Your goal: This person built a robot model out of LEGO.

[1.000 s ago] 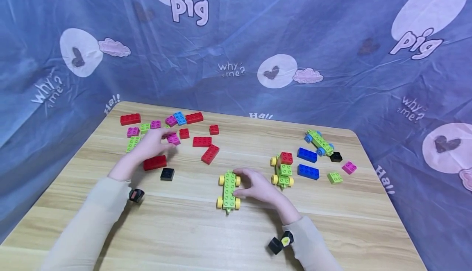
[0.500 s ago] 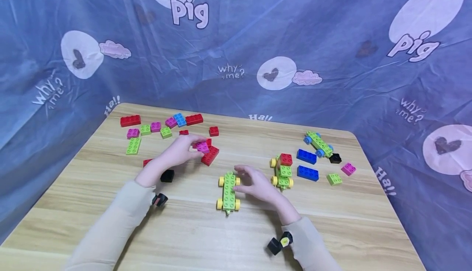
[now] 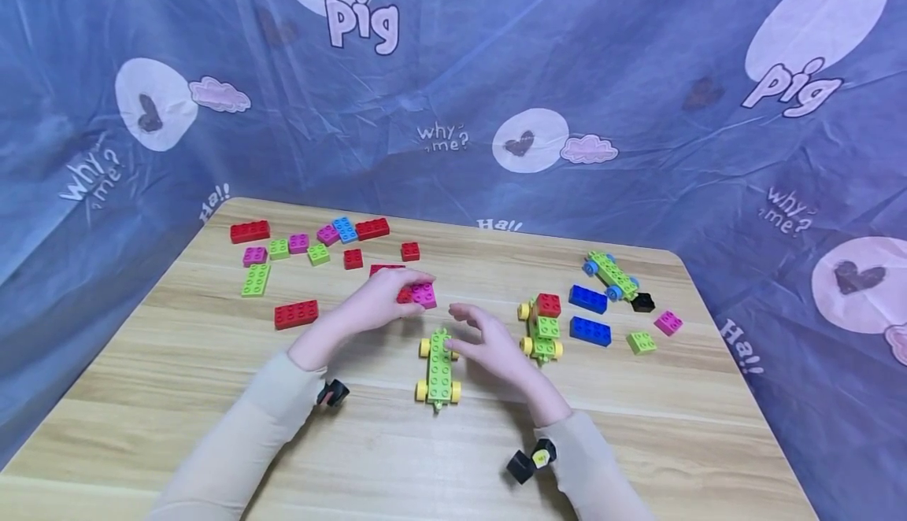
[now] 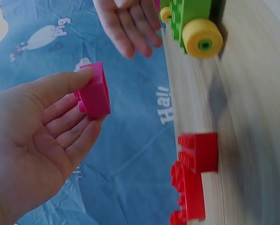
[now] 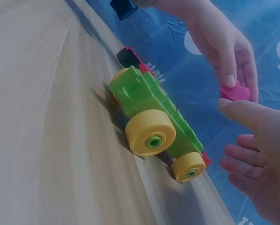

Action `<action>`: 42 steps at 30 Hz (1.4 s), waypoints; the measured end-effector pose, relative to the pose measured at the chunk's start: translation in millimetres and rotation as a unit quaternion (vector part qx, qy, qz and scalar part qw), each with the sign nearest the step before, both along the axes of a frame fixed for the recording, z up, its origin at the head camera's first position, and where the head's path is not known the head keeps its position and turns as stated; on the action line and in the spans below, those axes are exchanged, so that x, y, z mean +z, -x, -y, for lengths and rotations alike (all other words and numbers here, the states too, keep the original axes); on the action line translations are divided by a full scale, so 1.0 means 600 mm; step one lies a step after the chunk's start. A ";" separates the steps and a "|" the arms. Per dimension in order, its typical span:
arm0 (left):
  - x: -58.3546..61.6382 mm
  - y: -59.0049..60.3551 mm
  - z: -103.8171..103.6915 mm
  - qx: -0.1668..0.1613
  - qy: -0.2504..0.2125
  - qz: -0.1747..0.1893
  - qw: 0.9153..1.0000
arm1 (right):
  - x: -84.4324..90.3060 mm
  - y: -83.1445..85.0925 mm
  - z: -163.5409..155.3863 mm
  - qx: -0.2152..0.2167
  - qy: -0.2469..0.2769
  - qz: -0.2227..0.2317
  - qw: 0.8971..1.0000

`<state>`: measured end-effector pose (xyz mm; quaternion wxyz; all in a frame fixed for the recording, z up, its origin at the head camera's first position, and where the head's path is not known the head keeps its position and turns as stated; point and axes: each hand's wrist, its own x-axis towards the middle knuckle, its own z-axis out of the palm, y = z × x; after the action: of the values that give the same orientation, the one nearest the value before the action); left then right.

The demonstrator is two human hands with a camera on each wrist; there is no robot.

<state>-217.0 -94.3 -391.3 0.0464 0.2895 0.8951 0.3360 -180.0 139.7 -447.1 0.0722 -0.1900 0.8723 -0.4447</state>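
My left fingers point(image 4: 65, 86) pinch the pink brick point(image 4: 96, 91); my right fingers point(image 5: 244, 156) spread loosely. I'd best carry it studs up.

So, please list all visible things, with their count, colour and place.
Wheeled bases: three, lime; one centre, two right.
Wheels: several, yellow and blue, beneath.
Stacked bricks: count unclear, red and lime, right base.
Red bricks: seven loose, left.
Pink bricks: five; three left, one held, one right.
Lime bricks: four loose; three left, one right.
Light-blue brick: one, left.
Dark-blue bricks: two, right.
Black bricks: two; left, right.
Table: one, tan, below.
Cloth: one, blue, behind.
Wrist devices: two, black, cuffs.
Sleeves: two, beige, foreground.
Left hand: one, holding pink brick.
Right hand: one, near centre base.
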 end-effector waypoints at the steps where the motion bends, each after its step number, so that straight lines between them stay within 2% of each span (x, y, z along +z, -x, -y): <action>1: 0.001 -0.002 -0.003 -0.002 0.000 0.001 1.000 | 0.000 0.001 0.001 0.000 0.001 -0.004 1.000; 12: -0.003 -0.015 -0.018 -0.009 -0.012 0.000 1.000 | 0.008 0.008 0.005 -0.018 0.032 -0.013 0.999; 22: -0.009 -0.031 -0.020 -0.009 -0.020 0.039 0.999 | 0.016 -0.001 0.010 -0.025 0.043 -0.027 0.998; 34: -0.019 -0.045 -0.031 -0.031 -0.028 0.032 0.999 | 0.013 -0.005 0.014 -0.014 0.036 -0.051 0.998; 42: -0.029 -0.045 -0.031 -0.038 -0.027 0.009 0.999 | 0.009 -0.004 0.014 -0.007 0.027 -0.055 0.998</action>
<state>-189.8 -75.8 -408.8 0.0588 0.3214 0.8735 0.3608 -177.5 131.5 -441.8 0.0154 -0.2098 0.8639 -0.4577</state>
